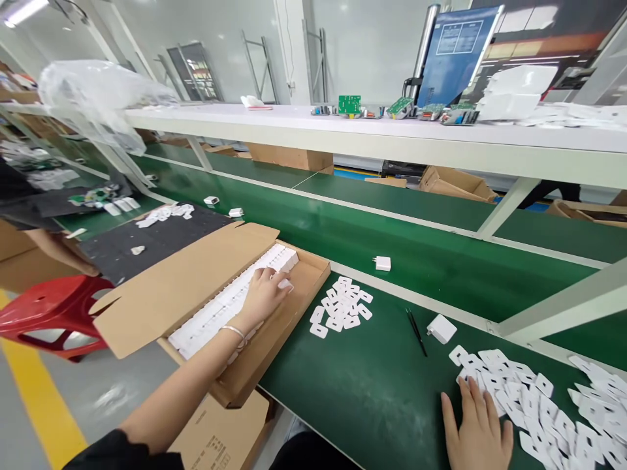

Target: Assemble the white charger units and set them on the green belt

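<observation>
Adapters [230, 303], white, packed in tight rows in the cardboard box [196, 287], so each lifts out singly. Left hand [264, 294] is inside the box, fingers curled on the end adapter [285, 284]. Right hand [477, 431], well right of the box, lies flat and spread, gripping nothing, on loose white tabs [529, 398], probably pinning them.

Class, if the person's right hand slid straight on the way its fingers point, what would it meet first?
The right hand would probably meet the pile of flat white pieces first; its fingertips seem to touch the pile's near edge.
</observation>
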